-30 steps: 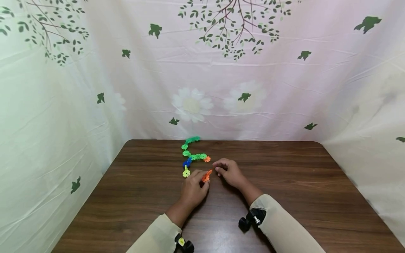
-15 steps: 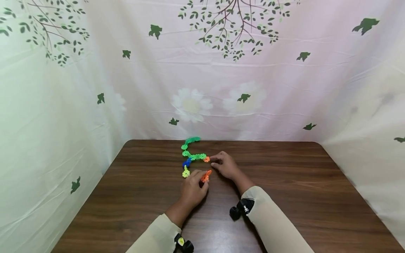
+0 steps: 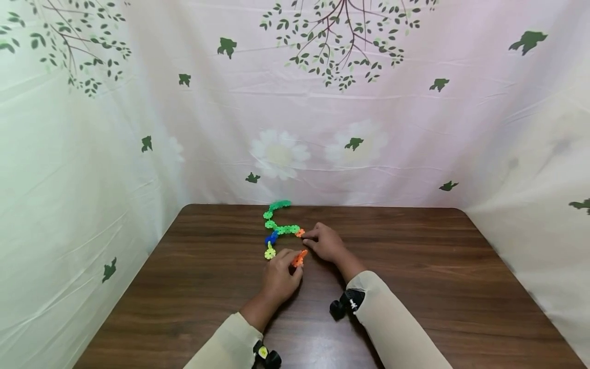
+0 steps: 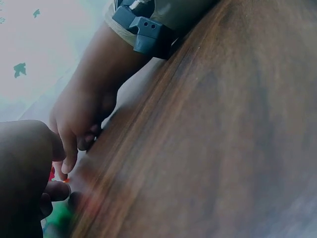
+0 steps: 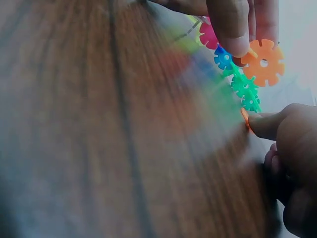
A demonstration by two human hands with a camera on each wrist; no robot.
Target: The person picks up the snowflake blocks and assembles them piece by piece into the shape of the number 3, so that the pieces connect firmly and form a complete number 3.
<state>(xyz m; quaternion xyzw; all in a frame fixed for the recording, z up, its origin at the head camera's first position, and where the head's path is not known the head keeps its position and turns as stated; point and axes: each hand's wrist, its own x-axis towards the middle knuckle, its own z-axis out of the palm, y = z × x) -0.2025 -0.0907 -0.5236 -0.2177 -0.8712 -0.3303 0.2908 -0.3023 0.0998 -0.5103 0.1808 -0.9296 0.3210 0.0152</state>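
My left hand (image 3: 278, 275) pinches interlocking orange notched discs (image 3: 299, 260) just above the table; in the right wrist view one orange disc (image 5: 270, 67) faces the camera. A pink disc (image 5: 209, 35) shows beside those fingers. Beyond lies a branched chain of notched discs, with a green row (image 3: 288, 229), blue discs (image 3: 271, 239) and a yellow end disc (image 3: 270, 253). At the right tip of the green row sits another orange disc (image 3: 300, 232). My right hand (image 3: 326, 244) touches it with an outstretched index fingertip, thumb held lower and apart.
The dark wood-grain table (image 3: 415, 277) has its back edge right behind the chain. A pale printed curtain (image 3: 295, 102) encloses the table at the back and both sides. Both forearms wear black wrist cameras (image 3: 338, 309) over light sleeves.
My right hand has moved left, from beside the chain to its orange end disc. My left hand keeps holding the orange discs in nearly the same place.
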